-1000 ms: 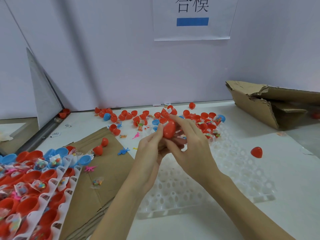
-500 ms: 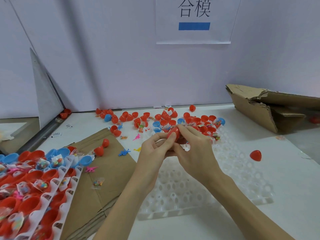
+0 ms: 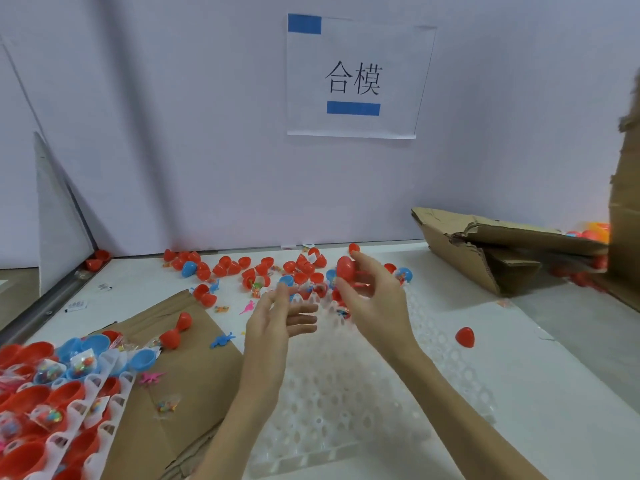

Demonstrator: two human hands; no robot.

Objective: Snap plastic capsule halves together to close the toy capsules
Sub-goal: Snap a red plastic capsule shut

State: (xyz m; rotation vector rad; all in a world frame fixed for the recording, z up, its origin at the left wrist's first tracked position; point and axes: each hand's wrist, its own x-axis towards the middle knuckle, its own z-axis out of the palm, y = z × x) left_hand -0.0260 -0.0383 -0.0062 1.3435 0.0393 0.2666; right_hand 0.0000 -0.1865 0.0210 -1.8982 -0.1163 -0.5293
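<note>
Both forearms and hands [image 3: 280, 317] are bare, without sleeves.

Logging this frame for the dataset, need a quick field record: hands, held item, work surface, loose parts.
left hand: left hand open, fingers relaxed, holds nothing
right hand: right hand pinches the red capsule at its fingertips
capsule state: looks closed, seam not clear
surface below hands: white plastic tray, sockets under the hands empty
loose parts: red and blue capsule halves scattered near the wall; lone red capsule right of the tray
left side: filled halves in racks on cardboard sheet
</note>
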